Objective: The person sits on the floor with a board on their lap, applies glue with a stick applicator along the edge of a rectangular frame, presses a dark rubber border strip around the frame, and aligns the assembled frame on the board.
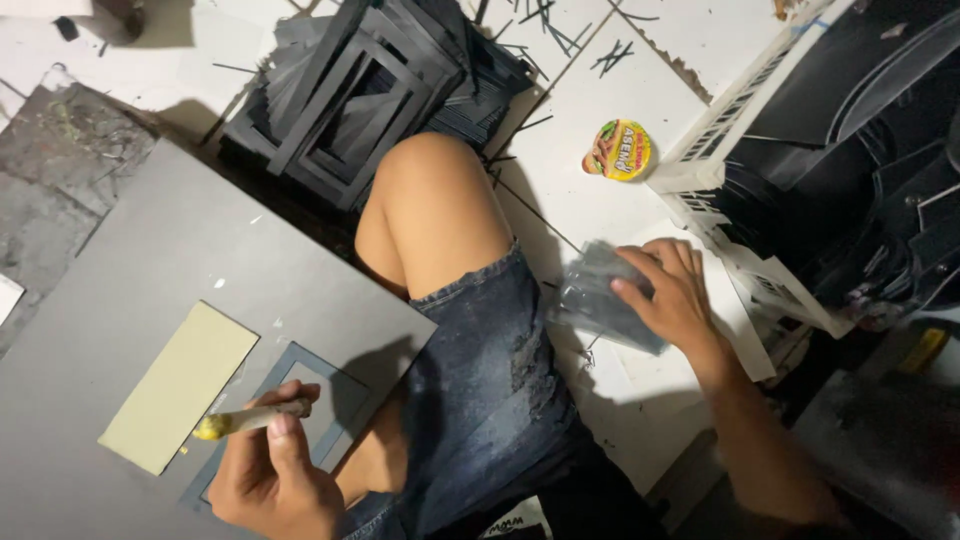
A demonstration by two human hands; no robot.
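A: What is seen closest to the lens?

B: The left hand [268, 470], low in the frame, is closed around a brush handle [262, 416]; its tip, coated in yellow glue, is pointed left. Under the hand a grey card frame [300, 372] is laid flat, and just beside that a pale yellow-green rectangle [180, 385] is set on a large grey board [170, 250].

A: And the other hand?

B: The right hand [672, 292] is spread over a small stack of dark grey sheets [600, 300], with the fingers curled on the top sheet. The stack is rested on the white floor [620, 90], near a bent knee [432, 200] in denim shorts [490, 380].

A: What can be said of the surroundings?

B: The white floor is marked with dark seams and strewn with thin black offcuts [550, 35]. A heap of dark card frames [370, 80] is piled beyond the knee. A small round foil lid [620, 150], printed in bright colours, is left near a white slatted crate [730, 130]. A worn concrete patch [60, 160] is seen at the left.

A: What is obscured?

B: The crate's contents are lost in shadow at the right edge, and only black shapes can be made out. The card frame's near edge is covered by the left hand. The brush bristles are hidden under glue.
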